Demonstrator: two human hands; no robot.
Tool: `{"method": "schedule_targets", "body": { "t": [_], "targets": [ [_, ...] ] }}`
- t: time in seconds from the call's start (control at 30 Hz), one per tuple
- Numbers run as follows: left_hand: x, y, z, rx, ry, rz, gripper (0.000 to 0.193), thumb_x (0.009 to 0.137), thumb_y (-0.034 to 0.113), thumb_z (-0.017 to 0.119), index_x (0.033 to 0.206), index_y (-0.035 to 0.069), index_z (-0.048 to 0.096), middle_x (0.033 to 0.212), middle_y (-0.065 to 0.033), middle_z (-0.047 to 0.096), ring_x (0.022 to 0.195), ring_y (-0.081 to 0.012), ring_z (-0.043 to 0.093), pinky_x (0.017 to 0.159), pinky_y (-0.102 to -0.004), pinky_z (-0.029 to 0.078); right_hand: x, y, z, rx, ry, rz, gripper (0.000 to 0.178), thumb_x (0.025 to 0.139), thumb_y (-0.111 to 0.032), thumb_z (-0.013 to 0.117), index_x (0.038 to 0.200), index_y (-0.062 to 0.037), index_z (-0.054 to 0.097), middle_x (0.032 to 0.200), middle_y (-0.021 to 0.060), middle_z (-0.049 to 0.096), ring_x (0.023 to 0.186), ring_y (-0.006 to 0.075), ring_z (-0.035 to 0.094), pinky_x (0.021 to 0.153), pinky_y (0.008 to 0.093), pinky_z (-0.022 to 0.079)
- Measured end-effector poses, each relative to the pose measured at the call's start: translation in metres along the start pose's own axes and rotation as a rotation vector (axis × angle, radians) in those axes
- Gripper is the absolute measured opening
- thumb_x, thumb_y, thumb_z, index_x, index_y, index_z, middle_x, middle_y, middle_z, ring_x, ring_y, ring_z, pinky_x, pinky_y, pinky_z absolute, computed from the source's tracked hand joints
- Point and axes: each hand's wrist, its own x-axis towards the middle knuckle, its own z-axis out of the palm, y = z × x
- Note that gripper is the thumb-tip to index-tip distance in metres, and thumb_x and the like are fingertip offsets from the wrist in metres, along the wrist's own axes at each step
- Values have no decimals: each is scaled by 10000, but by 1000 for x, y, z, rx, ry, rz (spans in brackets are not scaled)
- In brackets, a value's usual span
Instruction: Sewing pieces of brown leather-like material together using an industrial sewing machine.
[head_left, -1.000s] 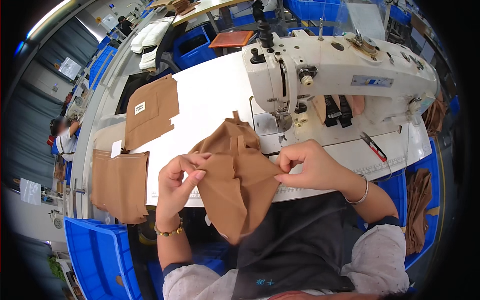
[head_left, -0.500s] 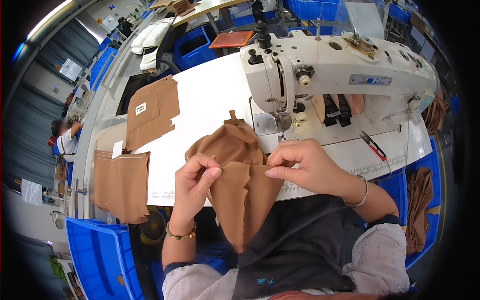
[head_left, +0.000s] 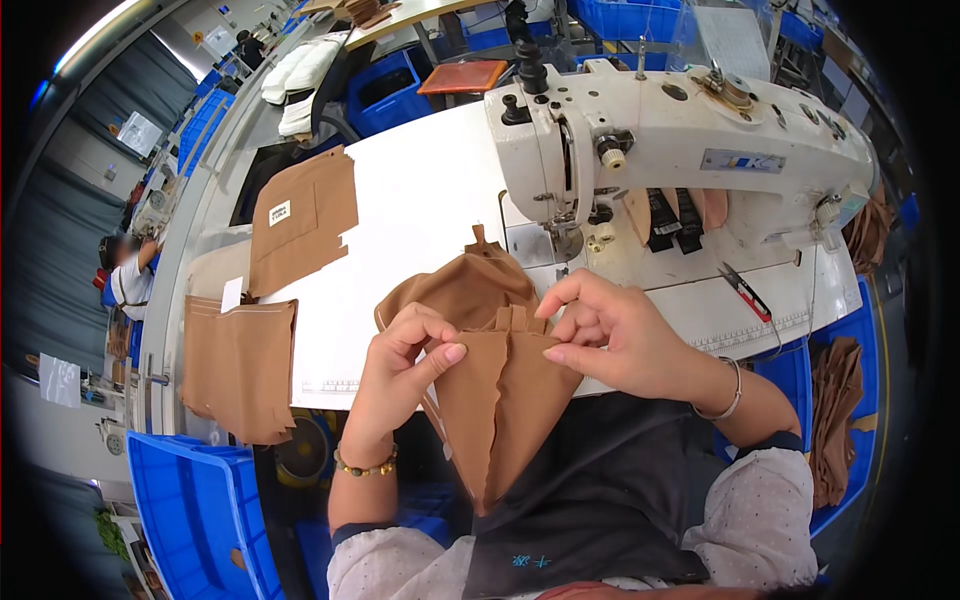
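A brown fabric piece (head_left: 478, 400) with a seam down its middle hangs between my hands, its lower part tapering to a point over my dark apron. Thumb and fingers of my left hand (head_left: 405, 362) pinch its upper left edge. At the upper right corner, my right hand (head_left: 622, 338) has its thumb on the cloth and its other fingers curled behind, the index finger raised off the edge. Behind the held edge, more brown cloth bunches up on the white table (head_left: 420, 190), with a small tab at its far end.
A white sewing machine (head_left: 690, 130) stands at the right, with red-handled thread snips (head_left: 745, 292) in front. Flat brown pieces (head_left: 300, 225) and a brown stack (head_left: 238, 365) lie at the left. Blue bins (head_left: 195, 500) flank the table. A person (head_left: 130, 275) sits far left.
Both hands have shifted slightly right with the cloth. My right index finger has lifted from the edge, and a folded seam end now stands up at the middle of the top edge.
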Motion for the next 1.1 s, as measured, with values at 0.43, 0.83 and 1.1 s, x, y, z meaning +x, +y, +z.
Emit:
{"method": "schedule_targets", "body": {
  "t": [0.43,0.83,1.1],
  "targets": [
    [-9,-14,-4,-364,90,-112,39,982,53,645,1011,51,619,969,-15,705,873,-69,626,839,-214,483,15,7,11,-1024,-60,-1066,309,787,-36,699,1094,-24,727,998,86,738,908,219,737,809,313,618],
    [31,141,-36,1207,128,339,104,855,0,672,923,61,722,911,-92,712,768,-263,689,686,-330,538,56,-8,66,-1242,323,-1488,260,705,-167,621,832,55,671,844,141,676,632,161,571,546,247,407],
    [149,-42,43,739,-325,228,67,840,84,739,876,29,723,879,-76,704,767,-232,676,702,-345,534,31,98,-11,-1485,51,-984,121,679,-179,617,699,-71,569,685,37,491,555,135,504,477,265,387]
  ]
}}
